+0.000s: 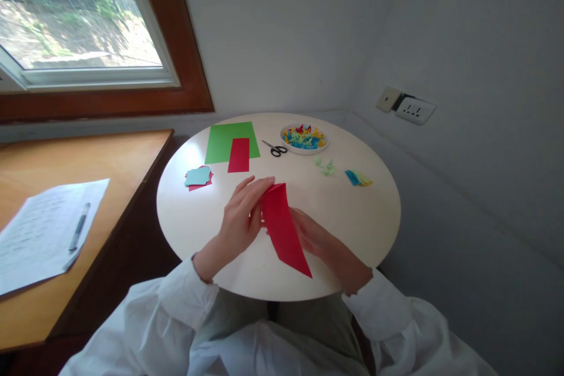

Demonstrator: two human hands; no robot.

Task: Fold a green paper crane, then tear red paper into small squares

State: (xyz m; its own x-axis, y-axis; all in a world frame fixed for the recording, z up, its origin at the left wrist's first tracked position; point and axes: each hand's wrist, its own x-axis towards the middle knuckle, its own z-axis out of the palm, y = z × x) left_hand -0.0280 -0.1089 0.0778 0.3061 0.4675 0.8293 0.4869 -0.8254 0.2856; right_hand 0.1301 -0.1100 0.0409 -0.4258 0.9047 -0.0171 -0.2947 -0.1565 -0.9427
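A strip of red paper is held up over the near half of the round white table. My left hand pinches its far end, the fingers closed on the upper left edge. Behind the paper's right side is my right hand; its fingertips are hidden by the paper, so I cannot tell how it holds or supports it. Beyond my hands lie a second red paper strip, partly on a green sheet, and black-handled scissors.
On the round table stand a white dish of colourful paper pieces, a stack of small paper squares, pale green cut pieces and blue and yellow pieces. A wooden desk at left bears written sheets and a pen.
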